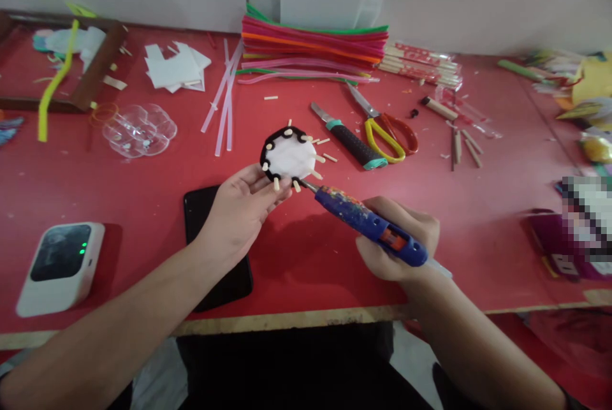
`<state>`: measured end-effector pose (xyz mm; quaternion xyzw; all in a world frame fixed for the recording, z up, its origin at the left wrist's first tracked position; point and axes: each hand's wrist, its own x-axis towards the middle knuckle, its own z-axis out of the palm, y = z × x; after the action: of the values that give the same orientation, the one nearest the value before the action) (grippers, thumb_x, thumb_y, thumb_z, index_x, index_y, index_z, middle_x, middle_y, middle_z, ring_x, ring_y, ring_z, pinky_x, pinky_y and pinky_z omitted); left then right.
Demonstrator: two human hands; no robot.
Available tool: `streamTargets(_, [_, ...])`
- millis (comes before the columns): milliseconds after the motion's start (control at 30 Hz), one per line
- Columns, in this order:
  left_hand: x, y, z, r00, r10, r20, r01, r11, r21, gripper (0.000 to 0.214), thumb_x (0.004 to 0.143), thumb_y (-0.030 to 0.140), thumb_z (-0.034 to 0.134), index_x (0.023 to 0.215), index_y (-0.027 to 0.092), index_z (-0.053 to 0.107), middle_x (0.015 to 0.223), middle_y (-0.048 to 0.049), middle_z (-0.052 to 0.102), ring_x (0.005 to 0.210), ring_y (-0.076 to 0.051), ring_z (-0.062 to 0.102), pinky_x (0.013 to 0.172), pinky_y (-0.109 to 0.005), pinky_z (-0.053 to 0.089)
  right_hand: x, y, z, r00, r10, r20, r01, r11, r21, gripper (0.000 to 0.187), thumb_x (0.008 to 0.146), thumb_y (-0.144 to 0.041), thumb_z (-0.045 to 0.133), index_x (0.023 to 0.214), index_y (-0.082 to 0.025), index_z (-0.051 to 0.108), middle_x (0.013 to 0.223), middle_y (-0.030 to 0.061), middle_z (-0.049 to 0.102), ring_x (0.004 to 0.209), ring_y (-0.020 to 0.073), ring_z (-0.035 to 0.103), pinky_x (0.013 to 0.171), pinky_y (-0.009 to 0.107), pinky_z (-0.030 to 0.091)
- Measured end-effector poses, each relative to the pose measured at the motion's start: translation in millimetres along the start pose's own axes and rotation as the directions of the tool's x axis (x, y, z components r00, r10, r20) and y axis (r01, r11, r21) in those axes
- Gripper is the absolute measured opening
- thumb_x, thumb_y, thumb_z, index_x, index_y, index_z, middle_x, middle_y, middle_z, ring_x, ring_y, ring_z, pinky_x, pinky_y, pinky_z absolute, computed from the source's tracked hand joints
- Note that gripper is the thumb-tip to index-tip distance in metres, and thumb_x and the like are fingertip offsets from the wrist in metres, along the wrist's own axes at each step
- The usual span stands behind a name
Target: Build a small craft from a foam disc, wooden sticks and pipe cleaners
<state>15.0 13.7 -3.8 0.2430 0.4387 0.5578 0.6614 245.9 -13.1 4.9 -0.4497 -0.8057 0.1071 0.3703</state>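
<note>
Between the fingers of my left hand (241, 206) is a round white disc (289, 158), held above the table by its lower edge. Short pale wooden pegs stick out around its rim, and a black fuzzy strip winds past them along part of the edge. My right hand (401, 234) is wrapped round a blue hot glue gun (368, 222) with smeared paint or glue on its barrel. The gun's metal nozzle meets the disc's lower right rim near the strip's end. A clear glue stick (438, 268) pokes from its back.
A utility knife (351, 142) and scissors (389, 136) lie beyond my hands. Behind are bundled pipe cleaners (313, 46) and pale glue sticks (229, 101). A black phone (217, 295) lies under my left wrist; a white device (60, 270), clear plastic tray (141, 132) and wooden frame (98, 72) are left.
</note>
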Motion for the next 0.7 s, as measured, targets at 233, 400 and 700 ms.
streamTargets(233, [-2.0, -1.4, -0.1, 1.0, 0.003, 0.003, -0.003, 1.0, -0.015, 0.021, 0.071, 0.016, 0.09, 0.087, 0.02, 0.078, 0.093, -0.0001, 0.08, 0.086, -0.012, 0.074, 0.083, -0.025, 0.06, 0.2, 1.0, 1.9, 1.0, -0.015, 0.001, 0.015, 1.0, -0.002, 0.016, 0.072, -0.017, 0.056, 0.086, -0.025, 0.054, 0.063, -0.0073, 0.049, 0.046, 0.0065, 0.036, 0.045, 0.021, 0.036])
streamTargets(400, [-1.7, -0.7, 1.3, 1.0, -0.007, 0.006, 0.008, 0.999, -0.046, 0.02, 0.071, 0.013, 0.09, 0.085, 0.021, 0.078, 0.092, 0.001, 0.08, 0.086, -0.01, 0.074, 0.08, -0.021, 0.06, -0.1, 0.3, 1.4, 1.0, -0.005, 0.012, 0.005, 1.0, -0.006, 0.013, 0.073, -0.018, 0.055, 0.085, -0.024, 0.053, 0.063, -0.0071, 0.048, 0.046, 0.0065, 0.037, 0.045, 0.021, 0.035])
streamTargets(700, [-2.0, -0.1, -0.1, 1.0, -0.004, 0.028, 0.004, 1.0, -0.029, 0.019, 0.072, 0.015, 0.09, 0.087, 0.022, 0.079, 0.094, 0.0012, 0.08, 0.087, -0.01, 0.074, 0.085, -0.023, 0.06, -1.9, 1.1, 0.5, 0.999, 0.026, 0.019, -0.026, 1.0, -0.007, 0.01, 0.072, -0.02, 0.057, 0.08, -0.025, 0.051, 0.06, -0.0071, 0.046, 0.046, 0.0078, 0.037, 0.046, 0.023, 0.035])
